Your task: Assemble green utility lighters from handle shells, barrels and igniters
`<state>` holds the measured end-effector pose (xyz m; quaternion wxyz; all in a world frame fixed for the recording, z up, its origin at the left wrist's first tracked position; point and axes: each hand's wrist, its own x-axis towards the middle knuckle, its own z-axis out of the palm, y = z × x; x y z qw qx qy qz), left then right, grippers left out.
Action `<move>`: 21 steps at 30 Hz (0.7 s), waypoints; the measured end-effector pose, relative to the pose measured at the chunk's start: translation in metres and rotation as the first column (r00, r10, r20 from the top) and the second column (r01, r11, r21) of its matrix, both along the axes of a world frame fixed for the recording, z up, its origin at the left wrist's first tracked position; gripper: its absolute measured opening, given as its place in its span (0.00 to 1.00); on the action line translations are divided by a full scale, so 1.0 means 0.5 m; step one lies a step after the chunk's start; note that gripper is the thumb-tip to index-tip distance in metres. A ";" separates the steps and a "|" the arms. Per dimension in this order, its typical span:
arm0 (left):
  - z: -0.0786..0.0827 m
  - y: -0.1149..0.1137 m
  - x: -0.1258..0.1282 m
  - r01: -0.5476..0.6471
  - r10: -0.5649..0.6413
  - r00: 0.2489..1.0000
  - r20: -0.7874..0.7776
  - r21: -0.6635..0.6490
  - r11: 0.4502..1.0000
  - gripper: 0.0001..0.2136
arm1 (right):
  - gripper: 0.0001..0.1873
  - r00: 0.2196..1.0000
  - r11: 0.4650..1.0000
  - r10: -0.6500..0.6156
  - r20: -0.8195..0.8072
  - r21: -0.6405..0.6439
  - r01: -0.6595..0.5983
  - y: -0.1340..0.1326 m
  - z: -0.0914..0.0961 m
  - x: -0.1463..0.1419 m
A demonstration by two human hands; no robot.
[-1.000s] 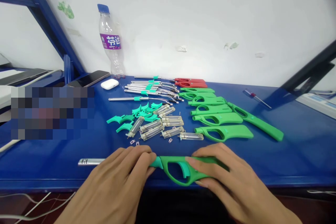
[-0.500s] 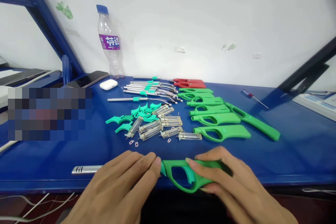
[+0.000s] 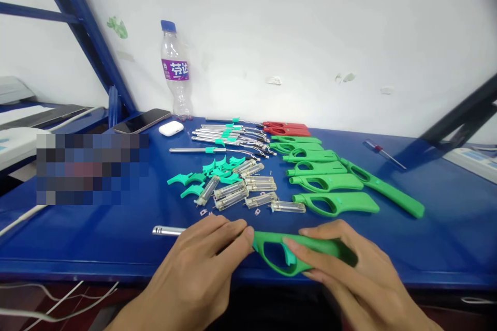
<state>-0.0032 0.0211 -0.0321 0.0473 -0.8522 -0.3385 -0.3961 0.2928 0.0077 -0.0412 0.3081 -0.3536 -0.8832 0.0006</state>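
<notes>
Between my hands, over the table's front edge, is a green lighter body (image 3: 272, 268) with a teal trigger (image 3: 289, 255) showing in its finger loop. My right hand (image 3: 345, 264) is closed around the handle, thumb and fingers pressing its sides. My left hand (image 3: 209, 258) grips the metal lighter tube (image 3: 169, 230), whose slotted tip sticks out to the left. The tube's inner end meets the front of the green body, and my left fingers hide most of that joint. Beyond my hands lie clear fuel tanks (image 3: 288, 207) and loose teal triggers (image 3: 193, 190).
Several green bodies (image 3: 337, 203) lie to the right, with red ones (image 3: 287, 131) behind. Metal tubes with wires (image 3: 190, 150) lie at the back. A screwdriver (image 3: 384, 153), a bottle (image 3: 176, 72), a white case (image 3: 171, 128) and a phone (image 3: 143, 120) are around them.
The camera view has shifted, so the table's things appear further right. The metal tube tip now sits slightly higher and more to the right. Both hands keep their grip.
</notes>
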 end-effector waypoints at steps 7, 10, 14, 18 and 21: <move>-0.019 -0.004 -0.008 -0.070 0.073 0.996 0.044 -0.050 0.996 0.16 | 0.10 0.956 0.985 -0.049 -0.291 -0.171 -0.002 -0.001 0.026 -0.008; -0.027 -0.006 -0.014 -0.111 0.112 0.993 0.024 -0.043 0.993 0.21 | 0.11 0.932 0.975 -0.082 -0.354 -0.221 0.002 0.003 0.037 -0.007; -0.038 -0.012 -0.020 -0.179 0.174 0.977 -0.122 -0.037 0.983 0.32 | 0.10 0.913 0.968 -0.116 -0.391 -0.252 0.015 0.012 0.048 -0.011; -0.031 -0.016 -0.015 -0.137 0.121 0.973 -0.196 -0.073 0.988 0.27 | 0.05 0.898 0.959 -0.159 -0.410 -0.281 0.042 0.019 0.054 -0.015; -0.019 -0.012 -0.005 -0.080 0.077 0.982 -0.172 -0.014 0.997 0.16 | 0.07 0.904 0.950 -0.184 -0.385 -0.306 0.063 0.022 0.053 -0.018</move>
